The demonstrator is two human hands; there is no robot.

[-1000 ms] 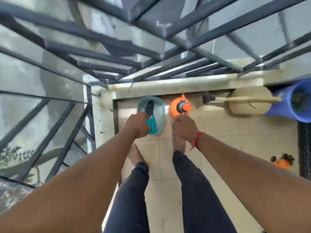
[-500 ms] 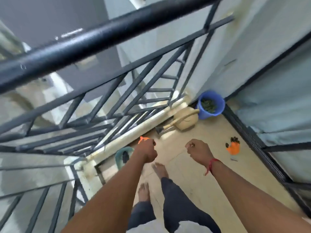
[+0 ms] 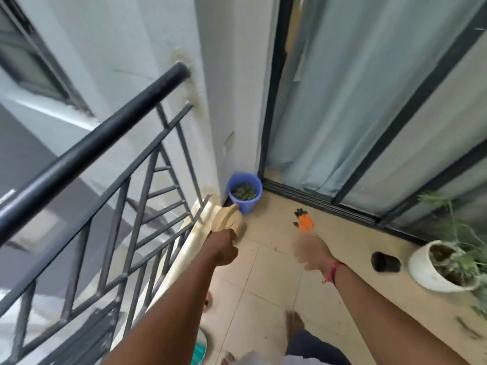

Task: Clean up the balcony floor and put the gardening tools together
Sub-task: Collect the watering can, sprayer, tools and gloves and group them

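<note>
The fingers of the left hand [image 3: 223, 249] are seen curled into a fist, and nothing is visible in them. The fingers of the right hand [image 3: 311, 255] appear spread and empty (motion blur softens their outline). Both arms are stretched forward over the tiled floor [image 3: 266, 275]. Just beyond the left fist, a beige watering can [image 3: 228, 220] is set against the base of the dark railing [image 3: 147, 196], with a blue bucket [image 3: 245, 204] of green matter touching it in the corner. An orange object [image 3: 305, 223] with dark tips lies ahead of the right hand, apart from it. To the right, a black pot [image 3: 386, 262] is tipped on its side beside a white planter [image 3: 424, 272]. A teal basin [image 3: 199, 350] is partly hidden under the left forearm.
</note>
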